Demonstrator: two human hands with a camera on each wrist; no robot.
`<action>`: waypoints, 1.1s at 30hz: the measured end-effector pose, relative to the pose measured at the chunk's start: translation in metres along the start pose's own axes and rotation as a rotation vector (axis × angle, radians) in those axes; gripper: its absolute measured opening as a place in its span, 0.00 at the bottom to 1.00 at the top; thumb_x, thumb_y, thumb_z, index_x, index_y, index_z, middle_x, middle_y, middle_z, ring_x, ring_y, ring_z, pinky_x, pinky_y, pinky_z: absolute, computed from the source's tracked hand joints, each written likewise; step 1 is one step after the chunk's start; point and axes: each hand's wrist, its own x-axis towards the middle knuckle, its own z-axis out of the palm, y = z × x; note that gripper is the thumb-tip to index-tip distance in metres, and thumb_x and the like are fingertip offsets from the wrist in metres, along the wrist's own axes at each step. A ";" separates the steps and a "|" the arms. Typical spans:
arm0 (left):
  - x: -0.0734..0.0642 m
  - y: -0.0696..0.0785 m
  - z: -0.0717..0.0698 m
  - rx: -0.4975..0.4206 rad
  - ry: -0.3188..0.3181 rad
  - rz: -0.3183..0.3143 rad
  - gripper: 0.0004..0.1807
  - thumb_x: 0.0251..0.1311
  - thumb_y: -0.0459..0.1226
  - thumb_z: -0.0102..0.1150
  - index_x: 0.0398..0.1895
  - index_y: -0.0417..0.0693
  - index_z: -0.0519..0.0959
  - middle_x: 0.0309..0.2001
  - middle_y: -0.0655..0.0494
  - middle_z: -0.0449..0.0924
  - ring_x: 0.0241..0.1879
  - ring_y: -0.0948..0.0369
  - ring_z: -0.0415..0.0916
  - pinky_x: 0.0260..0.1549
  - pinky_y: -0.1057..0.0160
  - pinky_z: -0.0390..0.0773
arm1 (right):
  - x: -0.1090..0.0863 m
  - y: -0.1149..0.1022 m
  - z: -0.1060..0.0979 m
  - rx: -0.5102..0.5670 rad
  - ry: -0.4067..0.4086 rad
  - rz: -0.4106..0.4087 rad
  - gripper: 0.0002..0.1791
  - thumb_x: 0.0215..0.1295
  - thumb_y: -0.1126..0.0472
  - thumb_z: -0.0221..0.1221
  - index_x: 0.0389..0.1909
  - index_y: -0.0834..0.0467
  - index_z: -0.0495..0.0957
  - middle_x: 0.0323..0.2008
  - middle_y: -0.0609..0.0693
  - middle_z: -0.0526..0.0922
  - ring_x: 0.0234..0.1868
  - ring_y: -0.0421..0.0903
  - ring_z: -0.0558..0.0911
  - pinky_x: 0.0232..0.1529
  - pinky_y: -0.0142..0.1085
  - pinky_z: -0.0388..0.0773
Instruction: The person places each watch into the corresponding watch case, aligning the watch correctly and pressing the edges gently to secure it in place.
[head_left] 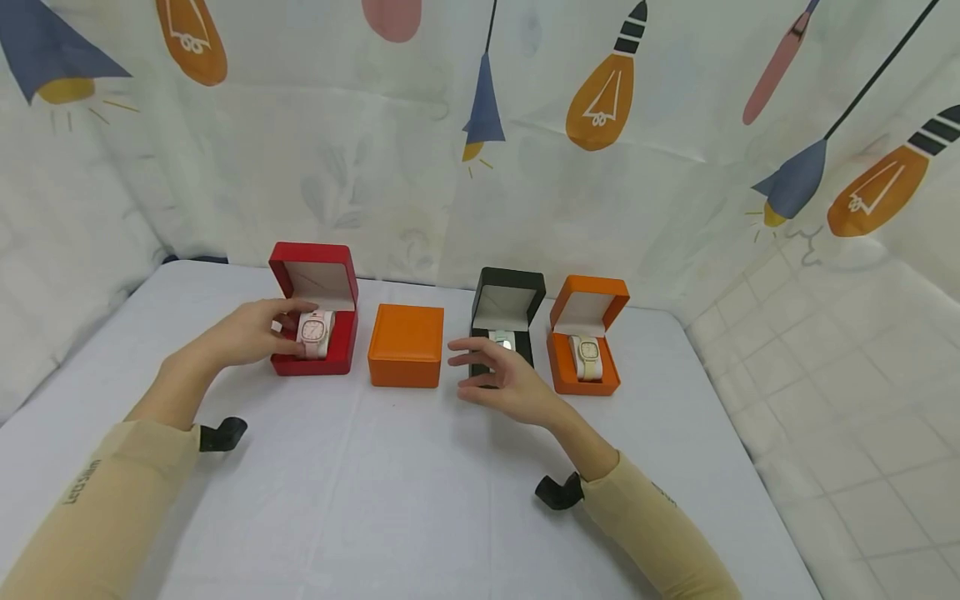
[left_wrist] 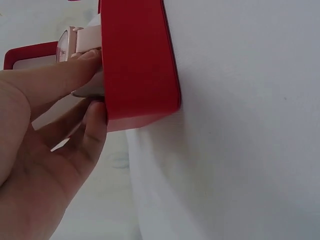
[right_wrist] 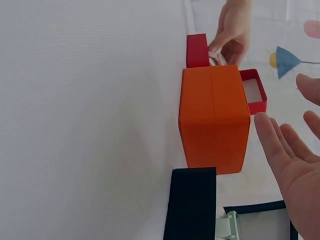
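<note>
A pink watch (head_left: 313,330) on a white cushion sits in an open red box (head_left: 342,354). My left hand (head_left: 251,335) reaches in from the left and grips that watch and its cushion between thumb and fingers. In the left wrist view the thumb lies by the pink strap (left_wrist: 89,39), the fingers partly hidden behind the red wall (left_wrist: 137,65). With fingers spread and holding nothing, my right hand (head_left: 513,385) hovers in front of an open dark green box (head_left: 517,283). A pale green watch (head_left: 502,339) inside is partly covered by that hand.
A closed orange box (head_left: 405,346) stands between the red and dark green ones. To the far right an open orange box (head_left: 600,289) holds a yellowish watch (head_left: 588,350). The white-covered table (head_left: 405,500) ends at a patterned curtain (head_left: 375,167) behind the boxes.
</note>
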 end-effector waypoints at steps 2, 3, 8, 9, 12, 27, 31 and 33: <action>0.000 0.002 0.000 0.026 -0.011 -0.003 0.36 0.64 0.37 0.69 0.73 0.37 0.66 0.58 0.34 0.72 0.57 0.38 0.67 0.51 0.38 0.79 | 0.001 -0.001 -0.001 -0.006 -0.007 -0.007 0.31 0.67 0.74 0.64 0.70 0.61 0.68 0.68 0.55 0.72 0.64 0.52 0.77 0.57 0.44 0.80; 0.000 0.003 0.000 0.042 -0.016 -0.003 0.36 0.65 0.37 0.67 0.74 0.36 0.65 0.60 0.32 0.71 0.58 0.37 0.66 0.53 0.36 0.77 | 0.002 -0.001 -0.001 -0.009 -0.011 -0.011 0.31 0.68 0.74 0.64 0.70 0.61 0.68 0.68 0.56 0.72 0.64 0.52 0.77 0.58 0.44 0.80; 0.002 0.006 0.002 0.089 -0.028 -0.007 0.37 0.67 0.38 0.62 0.75 0.33 0.62 0.68 0.28 0.62 0.65 0.33 0.59 0.59 0.28 0.68 | 0.007 -0.002 -0.002 -0.030 -0.023 -0.030 0.31 0.68 0.72 0.64 0.70 0.63 0.68 0.69 0.63 0.70 0.64 0.55 0.76 0.59 0.42 0.80; 0.002 0.006 0.002 0.090 -0.029 -0.008 0.37 0.67 0.38 0.61 0.75 0.33 0.62 0.69 0.27 0.61 0.66 0.33 0.58 0.59 0.27 0.67 | 0.007 -0.002 -0.002 -0.033 -0.024 -0.031 0.31 0.68 0.72 0.64 0.70 0.64 0.68 0.69 0.64 0.70 0.65 0.55 0.76 0.59 0.42 0.79; 0.001 0.006 0.002 0.070 -0.025 -0.012 0.35 0.69 0.38 0.58 0.76 0.32 0.61 0.70 0.26 0.58 0.67 0.32 0.56 0.60 0.26 0.64 | 0.010 -0.004 -0.002 -0.034 -0.031 -0.029 0.31 0.69 0.72 0.64 0.71 0.66 0.67 0.69 0.64 0.70 0.65 0.54 0.76 0.59 0.41 0.79; 0.008 0.000 0.007 0.050 0.034 -0.001 0.39 0.69 0.51 0.64 0.71 0.33 0.67 0.66 0.29 0.64 0.61 0.36 0.64 0.57 0.30 0.71 | 0.022 -0.010 0.001 -0.006 -0.070 -0.015 0.30 0.70 0.72 0.63 0.70 0.69 0.65 0.70 0.66 0.67 0.65 0.63 0.74 0.58 0.41 0.80; 0.009 0.001 0.007 0.031 0.028 0.000 0.38 0.69 0.51 0.64 0.72 0.34 0.67 0.67 0.30 0.63 0.62 0.36 0.63 0.58 0.30 0.70 | 0.026 -0.011 0.002 -0.029 -0.078 -0.021 0.30 0.69 0.72 0.63 0.70 0.68 0.66 0.69 0.65 0.69 0.65 0.62 0.75 0.57 0.40 0.80; 0.009 0.001 0.006 0.017 0.022 -0.006 0.38 0.69 0.50 0.64 0.72 0.34 0.66 0.68 0.30 0.63 0.62 0.36 0.63 0.58 0.30 0.71 | 0.029 -0.011 0.002 -0.034 -0.084 -0.028 0.31 0.69 0.72 0.63 0.70 0.68 0.66 0.69 0.64 0.69 0.65 0.62 0.75 0.57 0.40 0.80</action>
